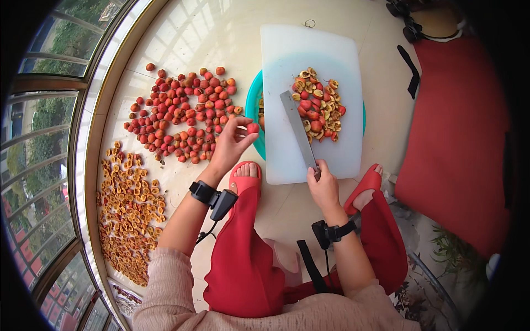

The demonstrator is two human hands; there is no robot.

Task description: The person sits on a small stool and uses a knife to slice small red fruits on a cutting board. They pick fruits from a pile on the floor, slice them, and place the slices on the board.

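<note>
Between the thumb and fingers of my left hand (234,142) is a small red fruit (253,128), held just left of the cutting board's edge. My right hand (323,185) grips the handle of a cleaver-like kitchen knife (299,126). Its broad blade points away from me above the white plastic cutting board (312,163). Right of the blade, a heap of halved fruit (327,109) lies on the board, red skins and yellow cut faces mixed. Under the board sits a teal basin (253,103), mostly hidden, with some fruit showing at its left side.
Many whole red fruits (186,111) are spread over the tiled floor at left. Drying halves (128,219) cover the floor by the barred window (45,136). A red panel-like object (459,145) stands at right, near a green plant (449,248). My slippered feet flank the board's near end.
</note>
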